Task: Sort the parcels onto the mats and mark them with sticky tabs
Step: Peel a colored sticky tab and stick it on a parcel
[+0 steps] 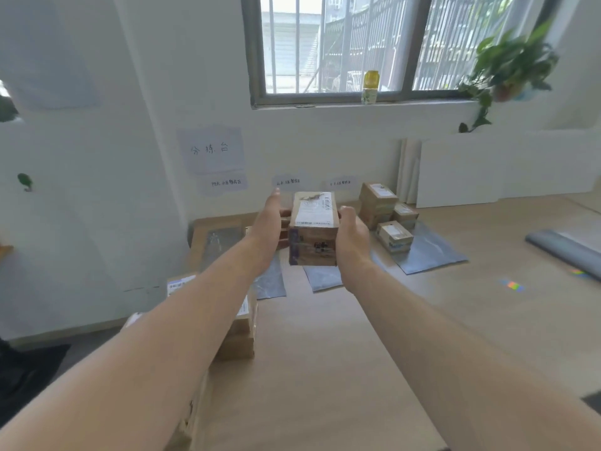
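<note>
Left fingers [285, 213] are bent onto the box's [313, 237] 9 o'clock face with the thumb sticking up free, so the left hand [268, 224] grips it. Right thumb [346, 211] is hooked over the top edge at 3 o'clock (other fingers hidden behind the box), and the right hand [353, 237] grips too. I read the box as held in the air mid-frame, label up, over the middle mat [323, 277]. Left mat [271, 283] is at the box's 7 o'clock, partly under the forearm. Right mat [432, 255] is at 4 o'clock, with sorted parcels [394, 236] on it, touching each other. Loose parcels [239, 338] lie further out at 7 o'clock, half hidden by the left arm. Wall labels [287, 182] are at 12 o'clock (text too blurred to read). Bottle [370, 87] is at 1 o'clock, plant [510, 66] at 2.
</note>
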{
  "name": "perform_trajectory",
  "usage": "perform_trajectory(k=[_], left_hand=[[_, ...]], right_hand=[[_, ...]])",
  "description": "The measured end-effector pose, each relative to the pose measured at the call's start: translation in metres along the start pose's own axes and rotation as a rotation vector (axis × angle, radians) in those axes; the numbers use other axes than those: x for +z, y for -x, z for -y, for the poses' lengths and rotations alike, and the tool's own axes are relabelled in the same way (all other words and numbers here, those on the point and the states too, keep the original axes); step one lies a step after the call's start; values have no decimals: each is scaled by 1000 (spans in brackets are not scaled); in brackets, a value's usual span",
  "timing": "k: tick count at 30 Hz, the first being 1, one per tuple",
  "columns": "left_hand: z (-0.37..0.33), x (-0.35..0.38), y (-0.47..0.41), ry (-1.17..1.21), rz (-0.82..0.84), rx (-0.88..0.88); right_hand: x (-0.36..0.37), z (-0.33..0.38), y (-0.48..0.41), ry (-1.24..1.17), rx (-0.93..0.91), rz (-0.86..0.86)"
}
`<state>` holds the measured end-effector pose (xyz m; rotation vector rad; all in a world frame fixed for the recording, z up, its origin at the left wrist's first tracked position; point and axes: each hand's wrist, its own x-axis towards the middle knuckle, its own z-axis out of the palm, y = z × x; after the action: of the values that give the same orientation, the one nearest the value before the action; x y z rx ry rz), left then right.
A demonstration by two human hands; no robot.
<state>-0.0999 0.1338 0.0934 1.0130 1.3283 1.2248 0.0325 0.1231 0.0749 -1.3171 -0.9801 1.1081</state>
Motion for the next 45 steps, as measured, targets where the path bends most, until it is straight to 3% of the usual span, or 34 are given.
perform_trajectory(k=[13,24,31,45], left_hand=[[19,147,-5,-32,60,-10],[61,280,-40,-59,-46,-107],[96,309,-74,-65,-121,-213],[229,313,-140,-29,-61,-461]], right_hand=[[-137,-11,-53,-11,16,-40],[-258,-39,-153,-2,81,113],[-275,-76,-201,34,177,144],[-280,-198,-255,198,373,127]])
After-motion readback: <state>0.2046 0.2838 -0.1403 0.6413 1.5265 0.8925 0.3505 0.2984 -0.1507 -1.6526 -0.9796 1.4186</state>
